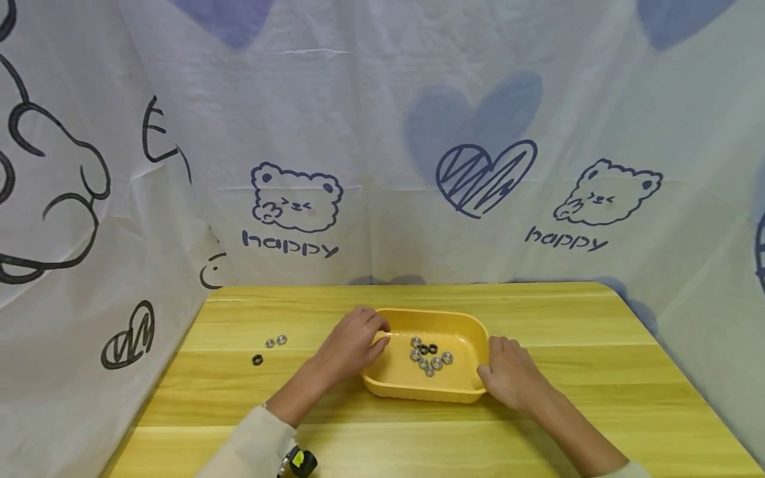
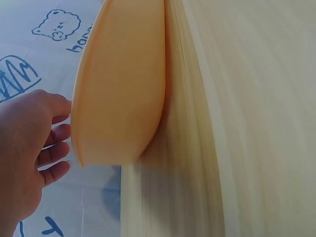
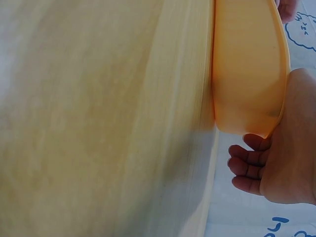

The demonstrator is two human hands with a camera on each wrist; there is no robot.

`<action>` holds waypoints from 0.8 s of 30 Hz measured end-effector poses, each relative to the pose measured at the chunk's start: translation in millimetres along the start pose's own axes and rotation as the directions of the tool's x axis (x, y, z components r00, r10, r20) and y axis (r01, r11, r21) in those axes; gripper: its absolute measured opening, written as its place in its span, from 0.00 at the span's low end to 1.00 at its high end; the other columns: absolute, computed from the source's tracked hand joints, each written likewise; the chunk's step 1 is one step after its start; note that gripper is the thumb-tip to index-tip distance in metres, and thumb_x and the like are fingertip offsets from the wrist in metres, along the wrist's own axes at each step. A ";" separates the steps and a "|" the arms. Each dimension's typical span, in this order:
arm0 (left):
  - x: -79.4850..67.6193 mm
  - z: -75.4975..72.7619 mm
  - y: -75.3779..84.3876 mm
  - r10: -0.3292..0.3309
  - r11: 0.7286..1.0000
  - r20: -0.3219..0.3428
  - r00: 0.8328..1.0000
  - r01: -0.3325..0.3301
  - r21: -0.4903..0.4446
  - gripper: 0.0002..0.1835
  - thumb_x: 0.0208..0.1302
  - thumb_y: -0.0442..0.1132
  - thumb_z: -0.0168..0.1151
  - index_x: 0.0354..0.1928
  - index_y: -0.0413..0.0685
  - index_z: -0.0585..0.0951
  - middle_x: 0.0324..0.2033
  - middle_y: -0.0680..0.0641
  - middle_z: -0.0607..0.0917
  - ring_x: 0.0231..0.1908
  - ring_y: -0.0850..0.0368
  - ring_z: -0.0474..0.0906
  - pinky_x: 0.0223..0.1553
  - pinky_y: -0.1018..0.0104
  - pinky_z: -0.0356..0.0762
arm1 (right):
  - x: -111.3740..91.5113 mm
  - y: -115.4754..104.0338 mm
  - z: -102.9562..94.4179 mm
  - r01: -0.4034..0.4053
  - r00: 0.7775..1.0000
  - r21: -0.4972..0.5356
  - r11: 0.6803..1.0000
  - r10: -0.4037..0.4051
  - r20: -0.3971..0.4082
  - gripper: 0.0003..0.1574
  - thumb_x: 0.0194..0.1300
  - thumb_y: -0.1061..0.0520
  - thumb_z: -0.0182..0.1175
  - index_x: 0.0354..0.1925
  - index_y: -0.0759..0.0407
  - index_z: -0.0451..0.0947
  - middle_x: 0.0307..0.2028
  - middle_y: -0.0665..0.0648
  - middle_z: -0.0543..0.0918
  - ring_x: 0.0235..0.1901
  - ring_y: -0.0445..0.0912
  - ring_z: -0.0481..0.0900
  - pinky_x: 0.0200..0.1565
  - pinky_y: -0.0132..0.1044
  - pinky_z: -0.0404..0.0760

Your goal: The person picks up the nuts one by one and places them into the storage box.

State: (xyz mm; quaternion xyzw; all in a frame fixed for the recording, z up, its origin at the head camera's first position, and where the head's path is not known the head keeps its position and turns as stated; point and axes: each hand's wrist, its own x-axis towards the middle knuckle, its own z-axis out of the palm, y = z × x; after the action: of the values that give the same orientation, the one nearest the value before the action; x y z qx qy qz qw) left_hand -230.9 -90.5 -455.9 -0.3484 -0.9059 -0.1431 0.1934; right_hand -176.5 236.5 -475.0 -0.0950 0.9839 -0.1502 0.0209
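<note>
A yellow plastic tray (image 1: 418,393) sits on the table with several silver hex nuts (image 1: 437,363) and two black nuts (image 1: 433,348) inside. My left hand (image 1: 354,338) is at the tray's left end, fingers loosely bent with a gap between thumb and fingers. In the left wrist view, the fingertips of the left hand (image 2: 34,148) are right at the rim. At the opposite end, my right hand (image 1: 515,373) grips the tray's wall, thumb at the inner side and fingers outside. The right wrist view has the right hand (image 3: 286,148) at the tray's corner (image 3: 247,118).
Left of the tray, two silver nuts (image 1: 276,341) and one black nut (image 1: 257,360) lie loose on the wooden table (image 1: 574,425). A printed white cloth (image 1: 382,199) hangs behind the table's far edge and along its sides. A dark wristband device (image 1: 301,461) shows at the left sleeve.
</note>
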 end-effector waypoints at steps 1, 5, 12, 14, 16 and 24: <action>-1.3 -1.3 -1.5 -0.002 1.000 -0.003 1.000 0.002 0.000 0.07 0.68 0.43 0.70 0.42 0.49 0.86 0.41 0.51 0.87 0.46 0.54 0.80 0.52 0.60 0.81 | 0.0 -0.2 -0.1 0.000 1.000 -0.001 1.000 0.000 0.003 0.24 0.72 0.54 0.50 0.55 0.74 0.68 0.45 0.64 0.76 0.43 0.54 0.70 0.47 0.49 0.70; -6.2 -5.8 -7.2 -0.013 1.000 -0.014 1.000 0.013 0.000 0.08 0.68 0.42 0.70 0.44 0.48 0.86 0.43 0.50 0.87 0.47 0.53 0.81 0.55 0.59 0.82 | 0.5 -0.1 0.0 -0.001 1.000 -0.006 1.000 0.002 0.005 0.26 0.72 0.54 0.49 0.57 0.75 0.68 0.47 0.65 0.76 0.45 0.56 0.71 0.49 0.52 0.71; -15.7 -10.3 -16.0 -0.071 0.997 0.005 0.997 0.071 -0.012 0.10 0.67 0.42 0.71 0.46 0.48 0.86 0.45 0.50 0.87 0.50 0.54 0.81 0.57 0.59 0.82 | 0.4 -0.4 0.7 0.002 1.000 -0.008 1.000 -0.002 0.007 0.26 0.72 0.54 0.49 0.56 0.75 0.68 0.47 0.65 0.76 0.45 0.55 0.71 0.48 0.51 0.71; -18.2 -12.2 -18.6 -0.082 0.996 0.011 0.997 0.082 -0.023 0.10 0.67 0.42 0.72 0.47 0.48 0.86 0.46 0.50 0.87 0.51 0.53 0.82 0.58 0.58 0.82 | 0.3 -0.6 0.6 0.002 1.000 -0.008 1.000 -0.002 0.010 0.25 0.72 0.54 0.49 0.56 0.74 0.68 0.46 0.65 0.76 0.44 0.55 0.71 0.48 0.51 0.71; -20.5 -14.3 -21.2 -0.090 0.995 0.009 0.996 0.091 -0.039 0.11 0.66 0.41 0.72 0.47 0.47 0.86 0.47 0.49 0.88 0.52 0.52 0.82 0.58 0.56 0.82 | 0.0 -0.9 0.2 0.002 1.000 -0.004 1.000 -0.002 0.012 0.26 0.72 0.54 0.49 0.57 0.75 0.68 0.47 0.65 0.76 0.45 0.55 0.71 0.48 0.51 0.71; -29.6 -17.5 -31.9 -0.161 0.984 0.041 0.986 0.164 -0.063 0.12 0.67 0.42 0.71 0.49 0.47 0.85 0.48 0.49 0.87 0.52 0.51 0.82 0.58 0.55 0.82 | 0.2 -0.4 0.0 0.000 1.000 -0.002 1.000 0.000 0.007 0.27 0.72 0.54 0.50 0.58 0.75 0.68 0.49 0.66 0.77 0.46 0.56 0.72 0.50 0.53 0.72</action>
State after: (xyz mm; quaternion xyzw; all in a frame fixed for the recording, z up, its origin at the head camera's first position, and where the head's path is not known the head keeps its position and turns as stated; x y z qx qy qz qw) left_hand -228.2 -137.3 -457.7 -0.2820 -0.9294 -0.1821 0.1534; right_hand -176.6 236.0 -474.9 -0.0957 0.9839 -0.1489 0.0244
